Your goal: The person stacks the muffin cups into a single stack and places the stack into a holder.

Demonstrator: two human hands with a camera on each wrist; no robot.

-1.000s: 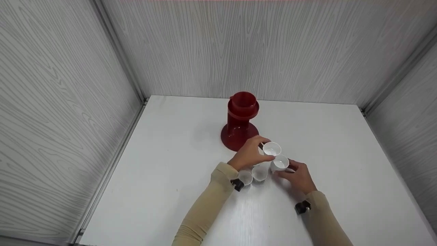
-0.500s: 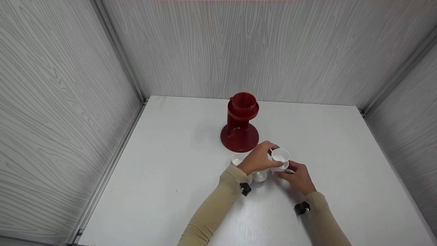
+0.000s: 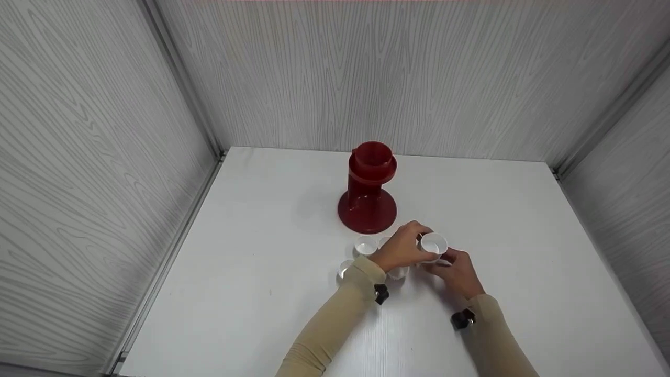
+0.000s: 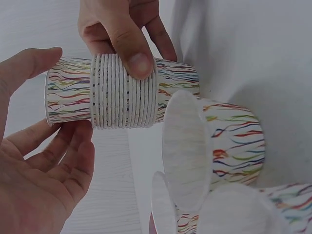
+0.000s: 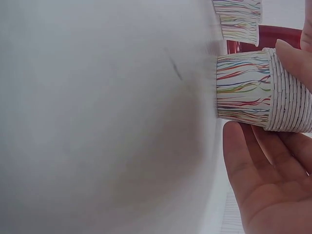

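A stack of paper cups (image 4: 124, 92) with colourful wavy stripes stands upright, its white rims tightly nested. My right hand (image 3: 458, 272) holds the stack from the right, thumb on one side and fingers on the other. My left hand (image 3: 403, 250) grips the top paper cup (image 3: 434, 245) near its rim, thumb and fingers on opposite sides. That cup sits in the top of the stack, its upper part sticking out. Loose striped cups (image 4: 236, 146) stand beside the stack, mouths up; the left hand and forearm partly cover several of them in the head view.
Behind the hands stands a red stand (image 3: 366, 207) with a round base and an open cylinder on top. A loose cup (image 3: 366, 245) is just in front of it. The white table (image 3: 251, 293) is bounded by grey wood-grain walls (image 3: 335, 78).
My left hand has moved right and slightly toward me, bringing its cup from beside the right hand's stack onto the top of it. Loose cups at the left came into sight. The right hand stays put.
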